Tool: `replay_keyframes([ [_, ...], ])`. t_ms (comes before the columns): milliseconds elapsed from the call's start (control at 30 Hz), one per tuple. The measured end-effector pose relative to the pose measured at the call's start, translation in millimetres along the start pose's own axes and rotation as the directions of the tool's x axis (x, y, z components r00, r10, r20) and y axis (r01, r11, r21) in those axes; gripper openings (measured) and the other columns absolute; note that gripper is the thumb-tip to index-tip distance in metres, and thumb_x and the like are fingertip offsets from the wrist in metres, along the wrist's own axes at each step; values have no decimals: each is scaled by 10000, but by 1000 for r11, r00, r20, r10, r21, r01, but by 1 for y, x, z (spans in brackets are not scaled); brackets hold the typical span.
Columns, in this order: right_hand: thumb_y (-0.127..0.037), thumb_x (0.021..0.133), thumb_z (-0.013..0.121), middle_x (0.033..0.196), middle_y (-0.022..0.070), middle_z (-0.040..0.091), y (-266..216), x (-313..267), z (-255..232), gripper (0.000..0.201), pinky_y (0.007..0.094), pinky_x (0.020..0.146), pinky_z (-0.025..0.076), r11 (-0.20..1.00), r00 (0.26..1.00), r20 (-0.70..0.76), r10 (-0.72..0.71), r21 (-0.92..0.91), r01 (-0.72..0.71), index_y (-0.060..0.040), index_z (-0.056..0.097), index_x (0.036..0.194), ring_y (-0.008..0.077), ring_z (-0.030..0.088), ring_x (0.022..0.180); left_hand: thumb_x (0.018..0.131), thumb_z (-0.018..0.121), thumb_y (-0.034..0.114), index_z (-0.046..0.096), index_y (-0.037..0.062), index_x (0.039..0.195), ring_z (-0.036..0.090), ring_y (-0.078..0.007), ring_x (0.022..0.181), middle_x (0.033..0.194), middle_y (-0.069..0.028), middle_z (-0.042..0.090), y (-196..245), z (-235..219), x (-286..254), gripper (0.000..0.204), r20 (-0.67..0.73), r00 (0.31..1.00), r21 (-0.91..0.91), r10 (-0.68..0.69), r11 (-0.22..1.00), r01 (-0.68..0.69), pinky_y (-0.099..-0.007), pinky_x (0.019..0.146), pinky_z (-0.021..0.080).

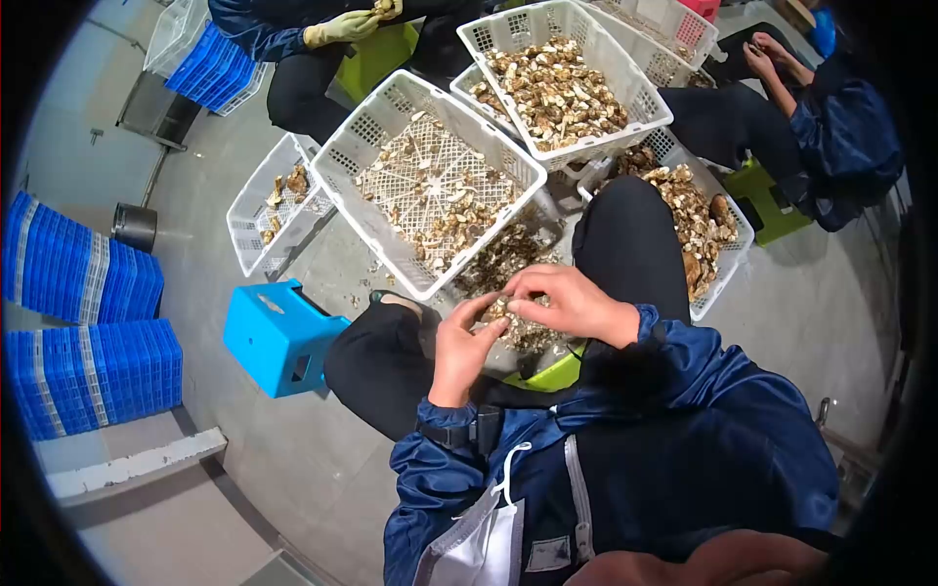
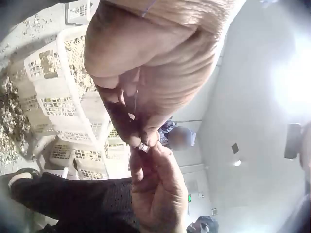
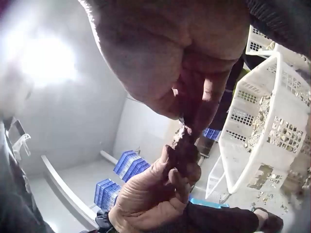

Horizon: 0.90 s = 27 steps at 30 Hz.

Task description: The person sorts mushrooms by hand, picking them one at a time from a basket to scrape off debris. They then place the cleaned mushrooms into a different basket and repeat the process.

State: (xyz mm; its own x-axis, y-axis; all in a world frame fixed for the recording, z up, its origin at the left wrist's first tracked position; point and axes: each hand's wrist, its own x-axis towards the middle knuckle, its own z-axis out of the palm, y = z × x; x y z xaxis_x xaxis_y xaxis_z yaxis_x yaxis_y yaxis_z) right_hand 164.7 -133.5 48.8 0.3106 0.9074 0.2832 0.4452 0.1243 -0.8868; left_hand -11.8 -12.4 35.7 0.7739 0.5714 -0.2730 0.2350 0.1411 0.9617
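In front of my lap, my left hand [image 1: 457, 354] holds a small brown and whitish piece [image 3: 179, 137] that looks like mushroom, between thumb and fingers. My right hand [image 1: 572, 303] meets it from the other side, thumb and fingertips pinching at the piece's end. A small dark sliver shows at the right fingertips in the right wrist view; I cannot tell whether it is a blade. The left wrist view shows a bit of white between the touching fingertips. Below the hands lies a heap of crumbly brown and cream pieces [image 1: 531, 337].
A white crate [image 1: 350, 161] with scattered pieces stands ahead, fuller white crates [image 1: 640, 122] to its right. Another loaded crate [image 1: 731, 262] sits by my right knee. At left are a blue stool [image 1: 264, 337] and stacked blue crates [image 1: 122, 376]. Two other people sit nearby.
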Motion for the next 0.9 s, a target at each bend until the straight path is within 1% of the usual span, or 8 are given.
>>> replay_keyframes([
  [133, -171, 931, 689, 945, 123, 719, -13, 0, -13, 167, 364, 751, 546, 902, 900, 121, 419, 59, -428, -11, 695, 976, 288, 701, 853, 822, 789, 49, 705, 16, 1210, 653, -179, 935, 1040, -95, 694, -3, 2, 2, 399, -9, 997, 253, 77, 965, -73, -306, 830, 523],
  [267, -151, 951, 668, 923, 96, 714, 7, -5, -4, 146, 284, 751, 533, 992, 991, 42, 127, -13, -127, -16, 697, 1000, 160, 683, 818, 861, 769, 34, 691, -1, 1226, 640, -136, 956, 1094, -68, 676, 7, 4, 5, 375, 24, 997, 335, 75, 939, -79, -270, 832, 527],
  [300, -170, 942, 674, 910, 101, 703, 11, -6, -3, 173, 294, 718, 523, 964, 967, 43, 249, 79, -252, -5, 692, 990, 152, 663, 791, 883, 759, 20, 683, -13, 1237, 634, -110, 982, 1124, -52, 668, 10, 4, 5, 363, 48, 996, 378, 74, 922, -87, -252, 840, 532],
  [400, -215, 932, 686, 876, 99, 689, 17, -7, -3, 239, 298, 647, 500, 793, 851, 110, 514, 318, -520, 21, 687, 973, 104, 611, 736, 936, 714, 41, 638, -20, 1290, 627, -106, 965, 1136, -51, 663, 3, 4, 7, 366, 60, 995, 2, -78, 997, 78, -252, 827, 536],
  [533, -209, 939, 675, 788, 82, 685, 9, -3, 2, 218, 273, 620, 478, 968, 975, -60, 213, 147, -202, 0, 694, 996, 86, 596, 688, 1001, 627, 72, 534, -13, 1389, 635, -125, 1014, 1137, -84, 678, -2, 7, 9, 407, 71, 990, -186, -121, 973, 133, -266, 823, 553],
  [667, -218, 925, 700, 928, 114, 714, -12, 5, -14, 230, 300, 648, 505, 787, 811, 114, 574, 195, -585, 3, 693, 988, 132, 652, 765, 1011, 627, 105, 572, -16, 1361, 622, -106, 990, 1136, -57, 677, 0, 5, 8, 375, 115, 979, -201, -170, 961, 190, -255, 834, 533],
  [800, -227, 934, 683, 726, 85, 663, 18, 1, 8, 217, 305, 590, 475, 999, 987, -156, 42, 30, -38, -11, 691, 961, 124, 595, 633, 1026, 616, 161, 590, -8, 1371, 606, -98, 999, 1159, -52, 681, 0, 2, 9, 385, 59, 990, -39, -126, 991, 128, -265, 895, 496],
  [900, -222, 967, 695, 886, 49, 718, -2, 4, -9, 197, 317, 697, 530, 775, 787, 123, 605, 138, -617, -28, 699, 1001, 193, 668, 768, 1032, 612, 188, 588, 27, 1399, 592, -106, 1040, 1182, -53, 681, -11, -2, 10, 401, 95, 983, -57, -157, 985, 163, -273, 942, 473],
])
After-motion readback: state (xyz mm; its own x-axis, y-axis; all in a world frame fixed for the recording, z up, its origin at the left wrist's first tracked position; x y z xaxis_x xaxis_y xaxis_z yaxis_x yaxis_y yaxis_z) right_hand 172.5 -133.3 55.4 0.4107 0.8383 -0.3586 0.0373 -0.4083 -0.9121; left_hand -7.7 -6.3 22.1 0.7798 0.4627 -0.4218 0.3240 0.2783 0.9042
